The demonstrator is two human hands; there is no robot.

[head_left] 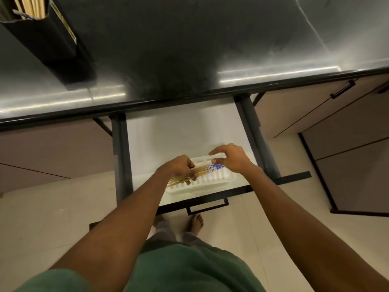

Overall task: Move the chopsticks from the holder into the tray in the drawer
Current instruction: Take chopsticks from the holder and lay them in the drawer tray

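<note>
A white ribbed tray (212,182) lies near the front of the open drawer (168,133). Over the tray, my left hand (181,167) grips a bundle of wooden chopsticks (202,170) with blue-and-white patterned ends. My right hand (230,158) hovers at the tray's far right edge, thumb and fingers close to the patterned ends; whether it touches them I cannot tell. The tall black holder (48,36) stands at the far left of the counter with more wooden chopsticks (31,6) in it.
The dark shiny countertop (189,49) spans the top of the view. The drawer's black front with its handle (207,207) juts toward my legs. Cabinet doors (336,123) stand to the right. My bare feet are on the tiled floor below.
</note>
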